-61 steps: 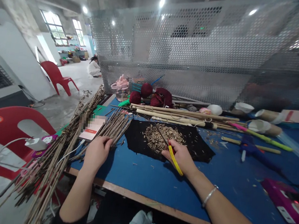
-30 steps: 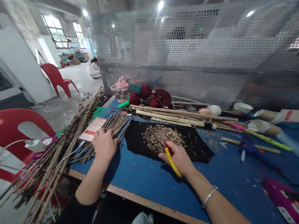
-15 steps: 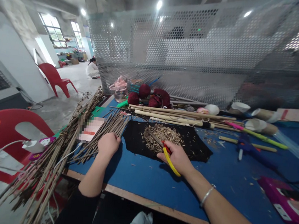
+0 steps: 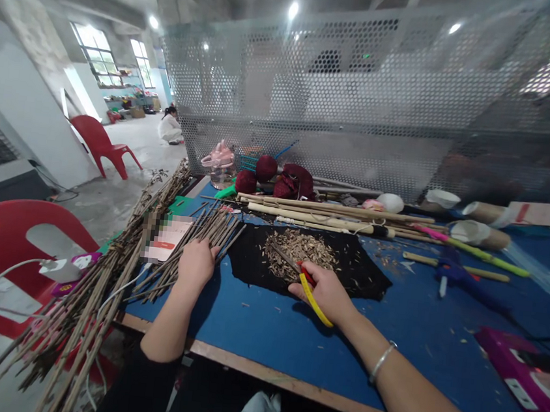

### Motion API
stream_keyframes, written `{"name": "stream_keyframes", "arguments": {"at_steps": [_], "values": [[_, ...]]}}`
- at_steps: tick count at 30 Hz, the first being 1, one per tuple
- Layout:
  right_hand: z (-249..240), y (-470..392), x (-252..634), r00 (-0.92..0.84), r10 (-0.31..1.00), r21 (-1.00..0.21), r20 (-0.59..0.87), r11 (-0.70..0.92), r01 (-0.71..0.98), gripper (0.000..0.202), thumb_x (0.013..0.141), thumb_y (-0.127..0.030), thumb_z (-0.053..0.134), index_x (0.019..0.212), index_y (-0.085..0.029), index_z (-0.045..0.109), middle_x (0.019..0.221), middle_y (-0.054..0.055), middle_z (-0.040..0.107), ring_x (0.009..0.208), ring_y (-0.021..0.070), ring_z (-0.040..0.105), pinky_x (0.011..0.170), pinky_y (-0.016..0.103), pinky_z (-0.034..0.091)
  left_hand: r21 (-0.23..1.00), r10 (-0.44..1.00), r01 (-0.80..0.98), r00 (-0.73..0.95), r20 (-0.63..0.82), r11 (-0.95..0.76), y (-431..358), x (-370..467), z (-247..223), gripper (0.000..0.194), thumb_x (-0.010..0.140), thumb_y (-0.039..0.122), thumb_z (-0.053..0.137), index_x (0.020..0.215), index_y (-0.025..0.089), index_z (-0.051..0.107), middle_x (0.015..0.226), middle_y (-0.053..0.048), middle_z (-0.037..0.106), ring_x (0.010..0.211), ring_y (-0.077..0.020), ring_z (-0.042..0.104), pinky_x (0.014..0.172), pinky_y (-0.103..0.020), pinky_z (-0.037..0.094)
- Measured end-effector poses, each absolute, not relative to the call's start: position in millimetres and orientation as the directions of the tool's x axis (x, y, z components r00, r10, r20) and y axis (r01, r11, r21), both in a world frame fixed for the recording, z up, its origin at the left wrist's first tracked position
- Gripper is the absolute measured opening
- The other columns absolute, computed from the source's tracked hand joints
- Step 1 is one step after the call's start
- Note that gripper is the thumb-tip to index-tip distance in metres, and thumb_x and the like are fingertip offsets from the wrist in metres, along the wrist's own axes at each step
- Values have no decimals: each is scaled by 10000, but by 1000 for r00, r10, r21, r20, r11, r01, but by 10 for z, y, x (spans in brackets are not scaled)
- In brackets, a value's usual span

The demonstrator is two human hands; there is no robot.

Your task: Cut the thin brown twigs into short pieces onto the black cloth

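Note:
My left hand (image 4: pixel 197 262) is closed at the near right part of a pile of thin brown sticks (image 4: pixel 216 226), its fingers curled on a stick at the edge. The fingertips are partly hidden. My right hand (image 4: pixel 325 293) grips pruning shears with a red and yellow handle (image 4: pixel 313 300). Their blades point up and left over a heap of small cut wood pieces (image 4: pixel 300 248). That heap lies on a black cloth (image 4: pixel 247 255) on the blue table (image 4: pixel 252 325).
A long bundle of twigs (image 4: pixel 124 242) leans across the table's left edge by a red chair (image 4: pixel 32 226). Bamboo poles (image 4: pixel 318 216) and dark red balls (image 4: pixel 266 167) lie along the back. To the right are a blue glue gun (image 4: pixel 463 281) and a purple power strip (image 4: pixel 508 371).
My left hand has shifted slightly up and left. Some stick ends beside it now spread further right toward the black cloth. My right hand and the shears have barely moved.

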State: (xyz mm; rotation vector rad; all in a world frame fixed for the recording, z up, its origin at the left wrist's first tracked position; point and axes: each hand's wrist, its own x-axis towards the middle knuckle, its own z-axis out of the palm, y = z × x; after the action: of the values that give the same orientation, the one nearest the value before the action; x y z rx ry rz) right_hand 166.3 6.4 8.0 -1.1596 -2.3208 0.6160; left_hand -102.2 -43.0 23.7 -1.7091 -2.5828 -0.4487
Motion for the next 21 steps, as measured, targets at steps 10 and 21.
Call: {"name": "stream_keyframes", "arguments": {"at_steps": [10, 21], "values": [[50, 71, 1660, -534, 821, -599, 201, 534, 597, 366, 680, -505, 575, 640, -204, 370, 518, -71, 353, 478, 77, 298, 449, 187, 260, 50, 883, 901, -433, 182, 431, -512, -701, 303, 413, 849, 427, 331, 1100, 167, 532, 1192, -171, 497, 1118, -323, 409, 855, -453, 359], [51, 73, 1649, -535, 822, -588, 196, 535, 607, 369, 677, -502, 578, 639, -206, 360, 518, -72, 347, 484, 79, 290, 452, 186, 262, 94, 879, 889, -458, 132, 449, -447, -812, 332, 512, 813, 522, 333, 1128, 148, 484, 1192, -201, 481, 1102, -348, 425, 833, -476, 360]]}}
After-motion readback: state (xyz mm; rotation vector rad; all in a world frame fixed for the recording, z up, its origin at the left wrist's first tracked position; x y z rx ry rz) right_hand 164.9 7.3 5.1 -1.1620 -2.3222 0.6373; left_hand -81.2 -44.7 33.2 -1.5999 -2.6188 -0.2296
